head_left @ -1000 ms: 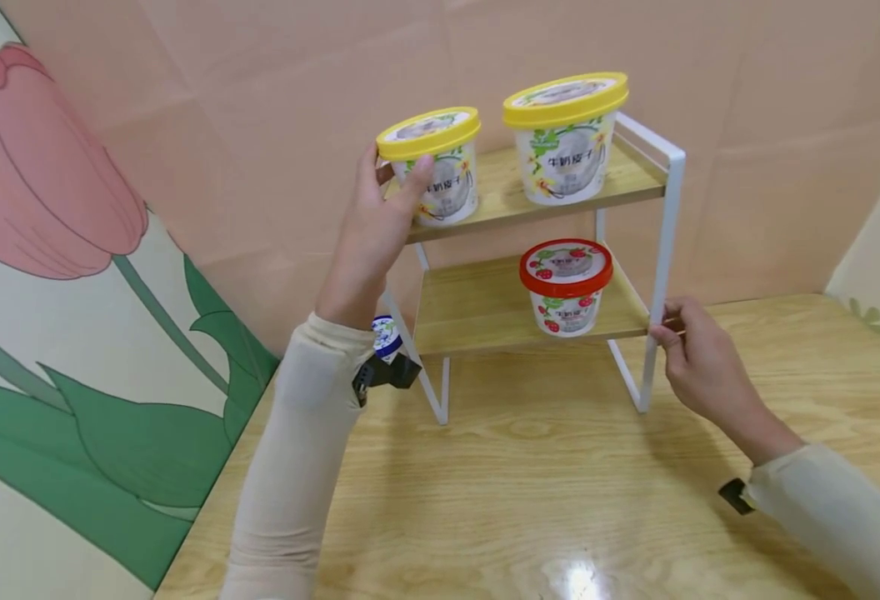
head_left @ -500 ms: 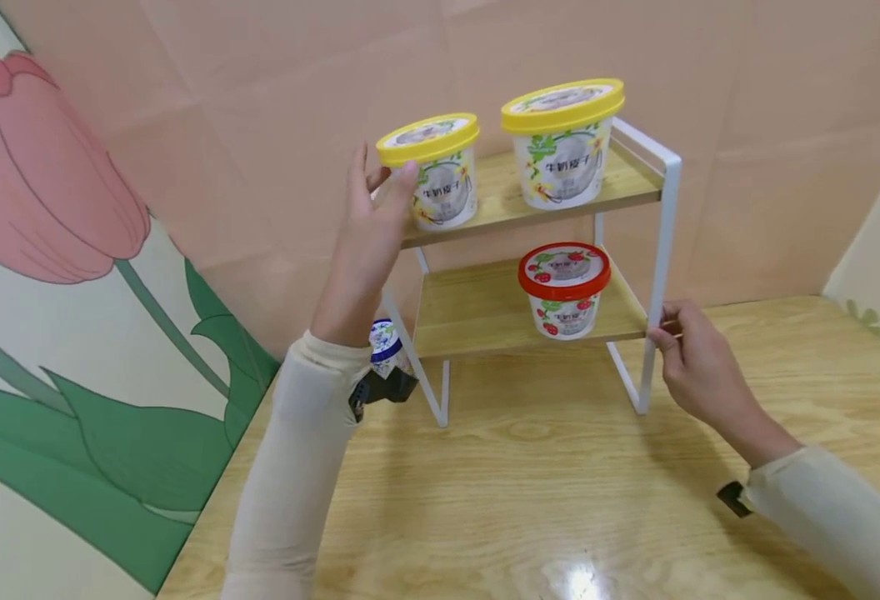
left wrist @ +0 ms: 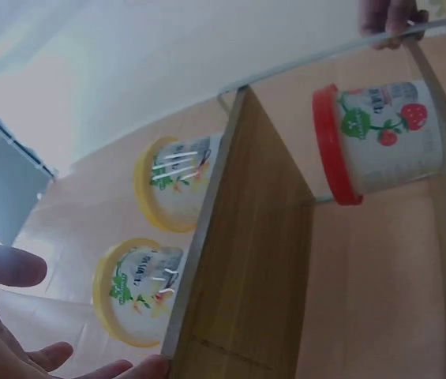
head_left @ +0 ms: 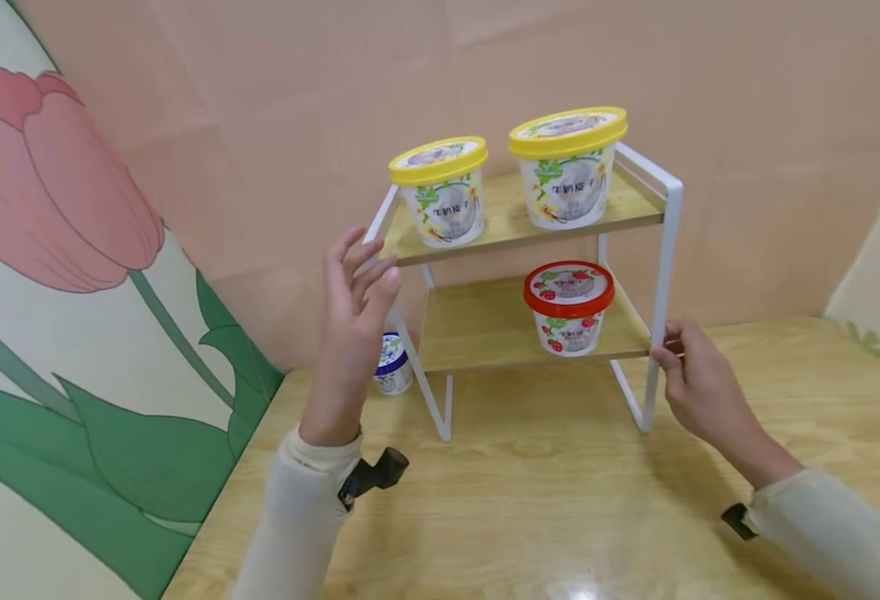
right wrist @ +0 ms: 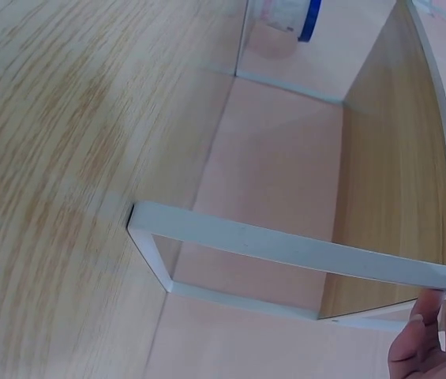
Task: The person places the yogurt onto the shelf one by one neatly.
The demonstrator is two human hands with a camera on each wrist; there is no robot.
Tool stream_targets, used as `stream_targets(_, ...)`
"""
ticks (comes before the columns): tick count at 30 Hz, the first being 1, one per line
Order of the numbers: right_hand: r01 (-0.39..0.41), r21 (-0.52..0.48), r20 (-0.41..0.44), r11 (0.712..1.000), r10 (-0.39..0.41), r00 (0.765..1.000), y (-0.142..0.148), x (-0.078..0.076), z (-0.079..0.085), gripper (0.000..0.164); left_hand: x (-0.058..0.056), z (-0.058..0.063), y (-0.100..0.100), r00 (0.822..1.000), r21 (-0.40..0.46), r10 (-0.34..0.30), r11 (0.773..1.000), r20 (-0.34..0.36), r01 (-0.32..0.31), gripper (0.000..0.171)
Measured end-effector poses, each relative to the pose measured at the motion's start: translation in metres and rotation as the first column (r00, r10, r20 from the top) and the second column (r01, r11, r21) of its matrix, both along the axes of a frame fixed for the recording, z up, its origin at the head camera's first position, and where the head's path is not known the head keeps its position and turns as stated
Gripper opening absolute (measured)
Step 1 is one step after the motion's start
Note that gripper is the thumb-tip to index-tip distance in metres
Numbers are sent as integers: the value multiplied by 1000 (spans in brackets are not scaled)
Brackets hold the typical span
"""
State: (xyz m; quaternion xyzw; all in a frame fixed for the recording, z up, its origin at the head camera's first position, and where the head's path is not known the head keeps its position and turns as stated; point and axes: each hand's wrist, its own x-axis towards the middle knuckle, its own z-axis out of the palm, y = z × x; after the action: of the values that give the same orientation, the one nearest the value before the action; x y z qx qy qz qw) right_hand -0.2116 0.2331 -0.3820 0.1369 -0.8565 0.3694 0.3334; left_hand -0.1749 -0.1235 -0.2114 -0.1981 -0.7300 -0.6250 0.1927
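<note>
Two tubs with yellow lids stand on the rack's upper board: the left tub (head_left: 443,200) near its left end, the right tub (head_left: 569,179) toward the right. Below, a red-lidded tub (head_left: 571,312) sits on the lower board. My left hand (head_left: 352,321) is by the upper board's left front corner, fingers loosely bent and apart from the tubs; in the left wrist view its fingertips (left wrist: 151,368) are right at the board's edge. My right hand (head_left: 698,379) pinches the white upright of the shelf rack (head_left: 665,275) at lower-board height, also seen in the right wrist view.
A blue-lidded tub (head_left: 393,364) stands on the wooden table (head_left: 545,500) behind the rack's left leg, partly covered by my left hand. A peach backdrop (head_left: 297,108) hangs behind, and a tulip-print panel (head_left: 87,333) borders the left side.
My left hand has let go of the left yellow-lidded tub and drawn down and toward me. That tub stays on the upper board. My right hand keeps its hold; the head view has tilted up slightly.
</note>
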Motion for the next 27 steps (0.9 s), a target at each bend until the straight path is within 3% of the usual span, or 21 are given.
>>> stream_targets(6,-6,5,-29,1000,6,1000,-2,-1,-2,12,-3,-29,-11,999,145,31,989,33,-35,43)
stream_targets(9,-5,3,-26,1000,5,1000,-3,-2,-3,11,-11,-40,-17,995,209,91,973,48,-99,33)
stream_targets(13,8,6,-25,1000,-8,1000,-2,-2,-4,11,-29,-55,-30,976,217,182,955,120,-204,29)
stream_targets(16,11,6,-25,1000,-11,1000,-1,-1,-3,12,-47,-72,-43,945,176,243,943,219,-283,33)
stream_targets(19,11,-2,-13,1000,-11,1000,0,0,-2,12,-66,-91,-56,903,125,291,930,317,-344,35)
stream_targets(23,25,0,-5,1000,-25,1000,1,2,-3,12,-85,-115,-67,851,57,320,925,417,-376,37)
stream_targets(27,27,2,-19,1000,-27,999,2,2,-2,13,-98,-127,-74,817,17,340,920,465,-392,40)
